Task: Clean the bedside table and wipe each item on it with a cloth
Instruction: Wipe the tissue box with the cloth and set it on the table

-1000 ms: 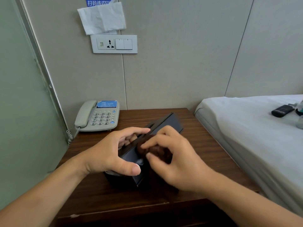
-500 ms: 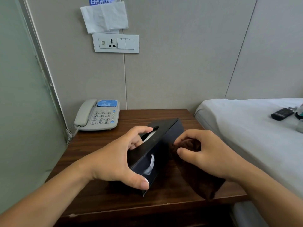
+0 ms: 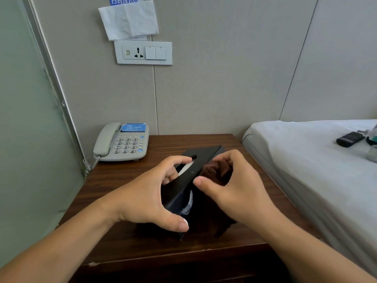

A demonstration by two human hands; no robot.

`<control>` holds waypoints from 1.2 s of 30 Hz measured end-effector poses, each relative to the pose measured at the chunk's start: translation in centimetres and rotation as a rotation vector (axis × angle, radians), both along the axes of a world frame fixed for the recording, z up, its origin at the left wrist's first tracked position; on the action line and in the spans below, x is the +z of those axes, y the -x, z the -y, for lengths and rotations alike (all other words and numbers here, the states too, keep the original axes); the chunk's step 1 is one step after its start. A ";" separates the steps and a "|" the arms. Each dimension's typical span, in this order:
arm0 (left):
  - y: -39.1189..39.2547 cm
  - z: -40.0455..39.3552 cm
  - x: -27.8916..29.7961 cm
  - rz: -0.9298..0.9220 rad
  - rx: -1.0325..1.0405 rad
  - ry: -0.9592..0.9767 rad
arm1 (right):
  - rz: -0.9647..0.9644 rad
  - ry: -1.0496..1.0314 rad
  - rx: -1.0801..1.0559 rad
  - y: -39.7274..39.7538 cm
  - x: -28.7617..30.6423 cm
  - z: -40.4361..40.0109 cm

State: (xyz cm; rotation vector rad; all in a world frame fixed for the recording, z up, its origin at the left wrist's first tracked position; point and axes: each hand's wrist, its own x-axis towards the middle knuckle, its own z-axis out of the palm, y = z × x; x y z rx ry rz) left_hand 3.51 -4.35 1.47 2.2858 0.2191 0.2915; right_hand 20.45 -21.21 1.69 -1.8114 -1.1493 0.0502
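**Two hands wiping a tilted black tissue box on a bedside desk**

At the centre of the frame a black tissue box (image 3: 195,180) stands tipped on the dark wooden desk (image 3: 240,144), raised onto one lower edge. Its long axis runs diagonally, from the near corner at lower centre up toward the far corner at upper right of centre. The top face, with its oval slot, leans toward the left of the frame; a sliver of white tissue shows through the slot.

The left hand (image 3: 151,197) comes in from the lower left. Its grip is clamped on the box: thumb on the near end, fingers curled over the top face by the slot, holding the tilt. The right hand (image 3: 234,186) comes in from the lower right and lies against the glossy face that looks right. Its fingers are curled round a dark brown cloth (image 3: 216,172) (hard to separate from its reflection in the shiny surface), pressing it to that face about midway along the box. So the face being wiped lies directly under the right hand, and strokes would likely best follow the diagonal.

In the upper left of the desk sits a grey telephone (image 3: 124,142), well apart from the box and seemingly the remaining item to wipe. On the white bed (image 3: 295,160), at the right edge of the frame, lies a dark remote control (image 3: 349,138).
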 end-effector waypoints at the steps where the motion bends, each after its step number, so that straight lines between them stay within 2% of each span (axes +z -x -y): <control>1: 0.0 -0.2 0.0 0.013 0.009 0.009 | 0.008 -0.032 0.057 0.3 -0.6 0.3; 4: 0.1 -0.7 -0.2 0.041 0.030 0.040 | 0.078 -0.071 0.202 0.1 -2.2 0.7; 6: 0.1 -0.7 -0.4 0.046 0.038 0.049 | 0.108 -0.088 0.181 -0.4 -3.1 0.4; 9: 0.1 -0.8 -0.5 0.050 0.053 0.051 | 0.053 -0.154 0.152 -0.6 -3.8 -0.3; 15: -0.1 -0.3 -0.6 0.026 0.060 0.028 | 0.226 -0.156 0.109 -0.4 -5.5 -0.8; 17: -0.1 -0.2 -0.6 0.024 0.064 0.023 | 0.267 -0.171 0.112 -0.5 -4.8 -0.8; 21: -0.1 -0.1 -0.6 0.005 0.078 0.018 | 0.198 -0.178 0.054 -2.3 0.0 -1.2; 23: -0.2 0.4 -0.5 -0.020 0.070 -0.024 | 0.323 -0.082 0.108 -2.9 2.5 -1.5; 25: -0.4 1.0 -0.4 -0.044 0.068 -0.076 | 0.484 0.098 0.240 -2.8 3.7 -2.3; 28: -0.6 1.6 -0.3 -0.111 0.051 -0.202 | 0.570 0.272 0.351 -2.7 3.1 -3.3; 32: -0.5 1.8 -0.5 -0.172 0.045 -0.270 | 0.544 0.230 0.381 -1.8 1.5 -2.4; 34: -0.4 2.0 -0.5 -0.172 0.048 -0.293 | 0.405 0.186 0.449 -1.2 1.1 -1.5; 36: -0.3 2.1 -0.2 -0.098 0.032 -0.242 | 0.201 0.100 0.422 -1.1 1.1 -1.4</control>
